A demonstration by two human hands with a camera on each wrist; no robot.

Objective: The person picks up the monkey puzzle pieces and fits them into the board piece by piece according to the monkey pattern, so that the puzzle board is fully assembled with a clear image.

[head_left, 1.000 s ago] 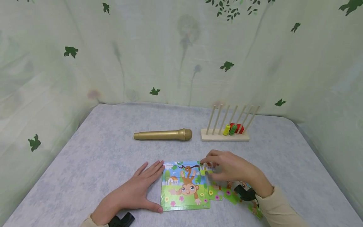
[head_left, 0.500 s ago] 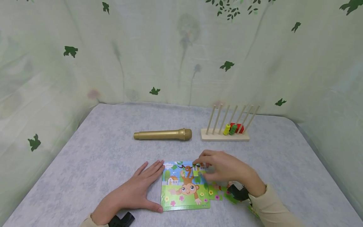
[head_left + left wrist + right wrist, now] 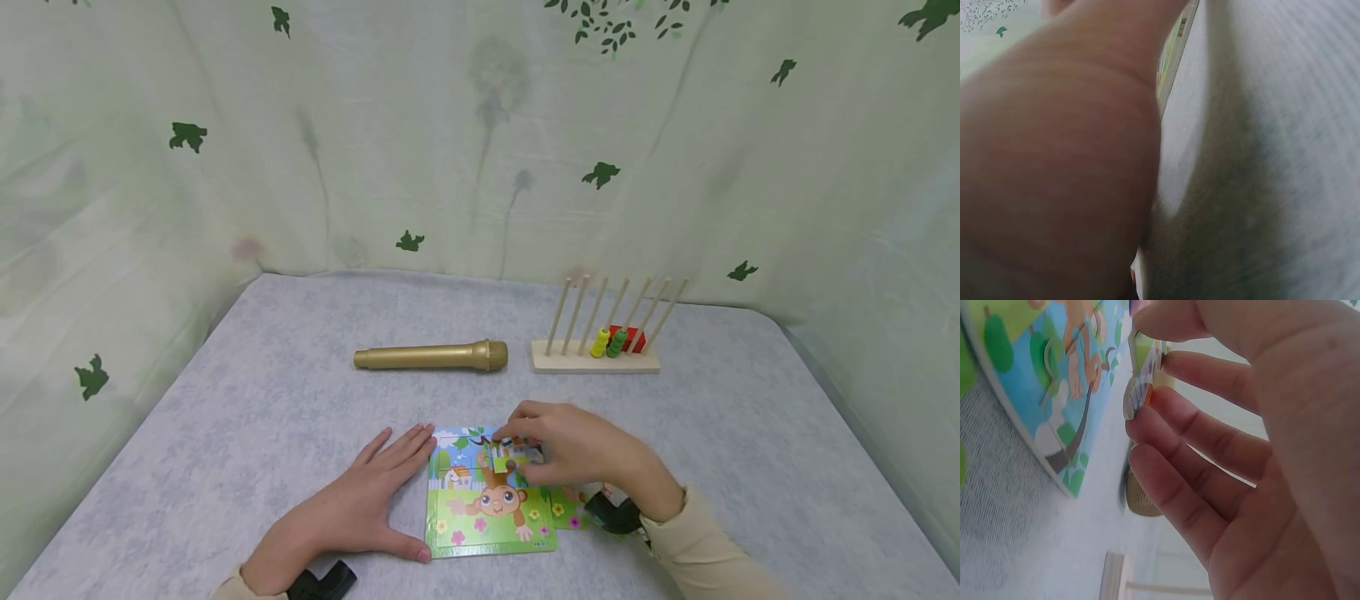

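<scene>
A square picture puzzle (image 3: 491,521) of a monkey hanging from a branch lies flat on the table. My left hand (image 3: 363,508) rests beside it, fingers spread, with fingertips and thumb at its left edge. Over the upper middle of the picture, my right hand (image 3: 581,446) pinches a small puzzle piece (image 3: 501,461) between thumb and fingers. In the right wrist view this piece (image 3: 1130,400) is held tilted above the puzzle's surface. Another puzzle piece (image 3: 567,510) with flowers lies against the puzzle's right edge, partly hidden by the right wrist.
A gold microphone (image 3: 420,358) lies behind the puzzle. To its right stands a wooden bead stand (image 3: 558,364) with upright rods, yellow and green beads, and a red block. A printed curtain (image 3: 450,150) hangs behind the table.
My right hand has moved left with the pinched puzzle piece, from the puzzle's right edge to over its upper middle. The left hand stays where it was.
</scene>
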